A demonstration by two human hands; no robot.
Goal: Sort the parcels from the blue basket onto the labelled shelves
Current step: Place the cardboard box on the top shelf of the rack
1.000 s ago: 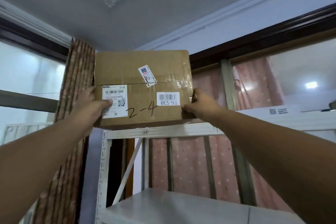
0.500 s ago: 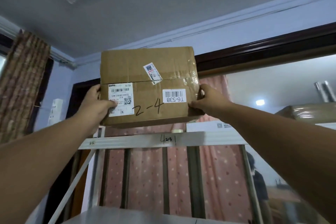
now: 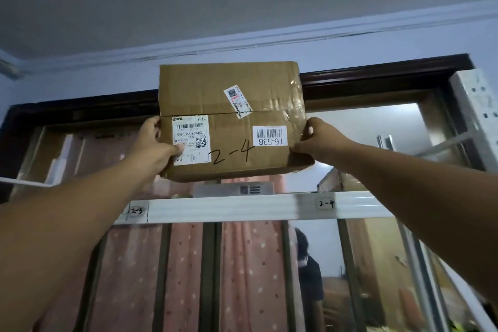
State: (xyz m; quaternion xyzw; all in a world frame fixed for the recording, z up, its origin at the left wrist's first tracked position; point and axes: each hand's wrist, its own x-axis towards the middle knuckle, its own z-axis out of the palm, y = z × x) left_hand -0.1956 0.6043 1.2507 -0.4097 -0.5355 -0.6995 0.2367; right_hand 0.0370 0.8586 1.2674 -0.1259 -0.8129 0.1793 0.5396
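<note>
A brown cardboard parcel (image 3: 237, 105) with white barcode labels and "2-4" handwritten on it is raised overhead, clear above the white top shelf rail (image 3: 215, 209). My left hand (image 3: 155, 147) grips its left edge, thumb over the shipping label. My right hand (image 3: 319, 140) grips its right edge. On the rail, a small tag reading "2-3" (image 3: 135, 211) sits left and a tag reading "2-4" (image 3: 326, 204) sits right of the parcel. The blue basket is out of view.
A white parcel (image 3: 242, 189) and a tape-wrapped brown parcel (image 3: 342, 182) lie on the top shelf behind the rail. A white perforated upright (image 3: 475, 116) stands at the right. Pink dotted curtains hang behind the rack, and a person (image 3: 310, 272) stands beyond the glass.
I have carried the parcel rightward along the top shelf, past the rack's left end; the "2-3" and "2-4" tags have come into view. Both hands keep the same grip.
</note>
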